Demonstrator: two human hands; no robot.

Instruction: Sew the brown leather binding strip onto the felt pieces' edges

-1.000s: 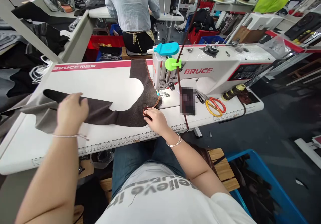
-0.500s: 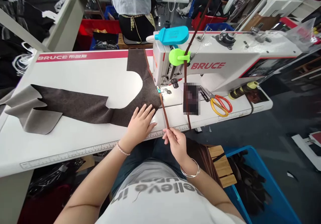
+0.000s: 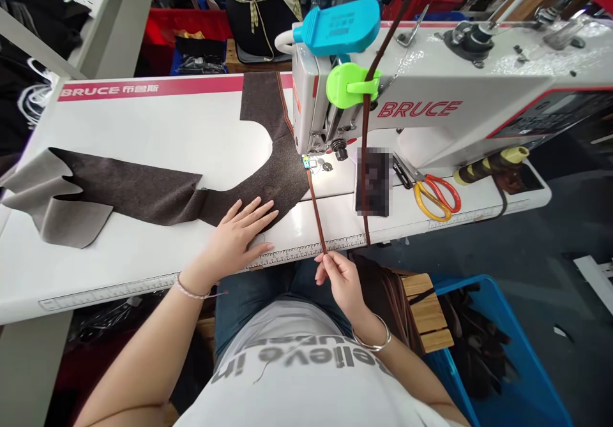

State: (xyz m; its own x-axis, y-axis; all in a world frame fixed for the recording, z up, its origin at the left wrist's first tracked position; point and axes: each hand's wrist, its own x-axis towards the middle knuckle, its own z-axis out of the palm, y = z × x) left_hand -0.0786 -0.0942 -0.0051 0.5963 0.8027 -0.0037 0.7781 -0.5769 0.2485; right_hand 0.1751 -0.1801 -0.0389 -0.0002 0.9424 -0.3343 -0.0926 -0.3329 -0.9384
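Observation:
My left hand [image 3: 239, 233] lies flat with fingers spread, its fingertips on the lower edge of a dark brown fabric piece [image 3: 268, 165]. The fabric runs under the head of a white sewing machine [image 3: 311, 104] and has a curved cut-out; its far left end is folded over to the grey side. My right hand [image 3: 341, 280] pinches a narrow brown binding strip [image 3: 317, 213] just past the table's front edge. The strip stretches up from my fingers to the teal presser foot [image 3: 306, 161]. Similar brown trim lies along the fabric's upper right edge.
Right of the needle lie a blurred-out phone-like item [image 3: 378, 184], scissors [image 3: 437, 196] with red and yellow handles, and a thread cone [image 3: 491, 164]. Another strip [image 3: 366, 127] hangs past a green clip [image 3: 352, 85]. A blue bin [image 3: 522, 357] stands at lower right; a person [image 3: 258, 12] sits beyond the table.
My left hand has slid left and slightly down across the fabric. My right hand still pinches the strip, a little lower. The view has tilted down and come closer to the machine.

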